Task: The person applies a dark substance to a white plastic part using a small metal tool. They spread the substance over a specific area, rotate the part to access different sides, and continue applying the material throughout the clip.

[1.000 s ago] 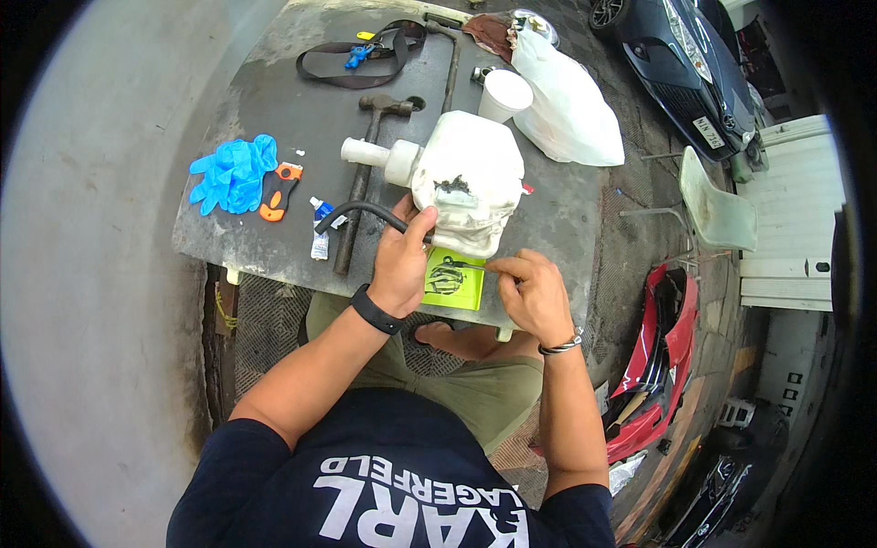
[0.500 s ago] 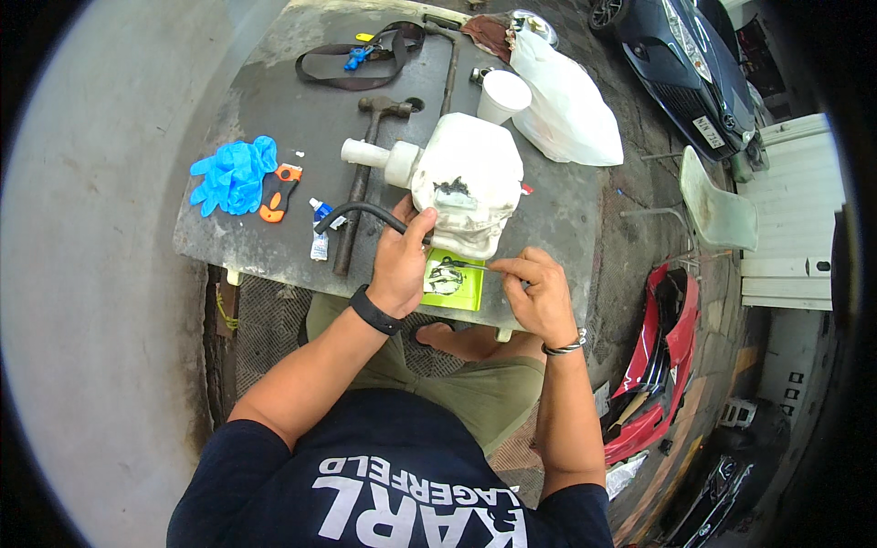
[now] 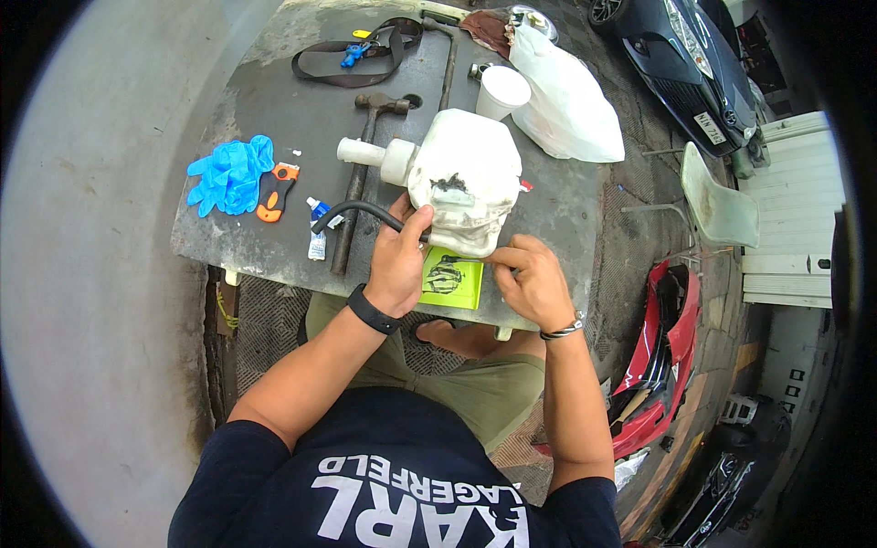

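**Inspector:** While the tank (image 3: 466, 178) is sitting where it was a second ago, mid-table at the near edge, what is changing?

**Assistant:** Very little. The left hand (image 3: 399, 260) is staying curled around the black hose (image 3: 361, 212) at the tank's near side; the right hand (image 3: 532, 279) is keeping its fingertips pinched at the lower corner — on what, I cannot tell. Work is holding at that joint.

**Inspector:** Condition?

**Assistant:** White plastic, grimy, dark smear on top — neck pointing left.
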